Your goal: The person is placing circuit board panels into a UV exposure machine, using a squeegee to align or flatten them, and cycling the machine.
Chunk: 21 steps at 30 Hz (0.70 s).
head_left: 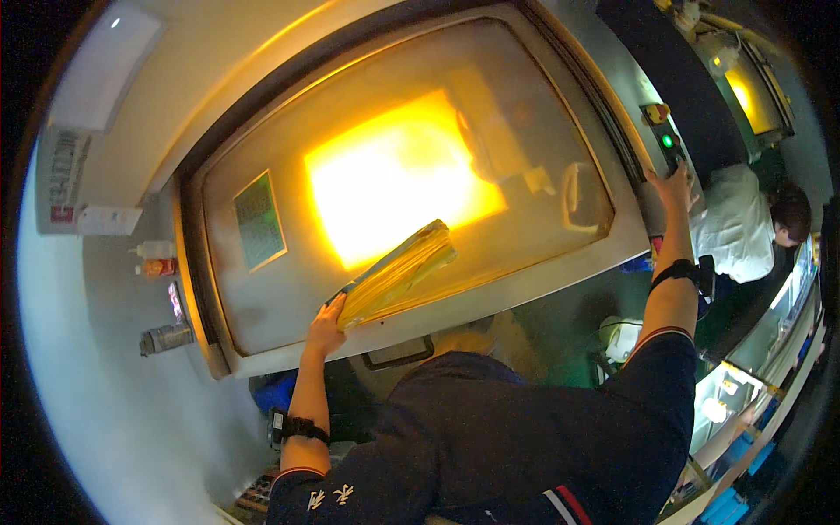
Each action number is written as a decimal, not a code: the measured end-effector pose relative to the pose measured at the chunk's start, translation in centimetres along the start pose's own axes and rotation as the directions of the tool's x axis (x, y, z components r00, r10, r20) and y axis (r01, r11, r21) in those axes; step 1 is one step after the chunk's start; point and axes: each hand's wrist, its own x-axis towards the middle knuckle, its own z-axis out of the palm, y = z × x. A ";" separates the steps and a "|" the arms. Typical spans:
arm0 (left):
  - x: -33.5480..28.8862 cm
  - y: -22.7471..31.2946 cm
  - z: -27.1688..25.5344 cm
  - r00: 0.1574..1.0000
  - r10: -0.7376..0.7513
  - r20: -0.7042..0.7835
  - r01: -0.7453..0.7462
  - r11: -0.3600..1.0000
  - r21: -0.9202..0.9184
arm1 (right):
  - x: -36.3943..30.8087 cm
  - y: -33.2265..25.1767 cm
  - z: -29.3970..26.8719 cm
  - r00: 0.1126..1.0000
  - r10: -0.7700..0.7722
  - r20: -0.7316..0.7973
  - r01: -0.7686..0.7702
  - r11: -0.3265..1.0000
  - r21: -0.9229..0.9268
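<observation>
My left hand (325, 327) grips the lower end of a long, thin, translucent sheet-like piece (398, 271), lit yellow and standing tilted over a large framed panel (420, 308). Whether it is one folded sheet or a stack of them I cannot tell. Under the panel's hazy surface a bright yellow-white rectangle (394, 179) glows. My right hand (672, 188) is at the panel's right side, its fingers spread at the lower end of a dark control box (665, 138) with a green light and a red-and-yellow knob. Whether a fingertip presses anything is hidden.
A small green patterned rectangle (260, 220) lies left of the glow. Bottles (156, 266) and a grey cylinder (166, 339) stand beyond the left edge. A black handle (398, 353) sits below the front edge. Another person in white (733, 223) is at the right, near lit shelving.
</observation>
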 end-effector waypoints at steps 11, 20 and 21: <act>-6.5 -11.1 -0.9 0.995 0.072 0.068 -0.080 0.990 0.115 | -27.8 -6.1 9.7 0.659 -0.701 -0.274 0.745 0.658 0.110; 2.4 -30.8 -10.7 0.998 -0.002 -0.070 0.018 0.975 0.222 | -67.8 -4.1 10.1 0.829 -0.127 0.544 -0.058 0.949 0.309; 5.7 -31.3 -12.6 0.980 -0.140 -0.144 0.157 0.982 0.109 | -69.7 -4.5 9.7 0.803 -0.051 0.593 -0.183 0.927 0.327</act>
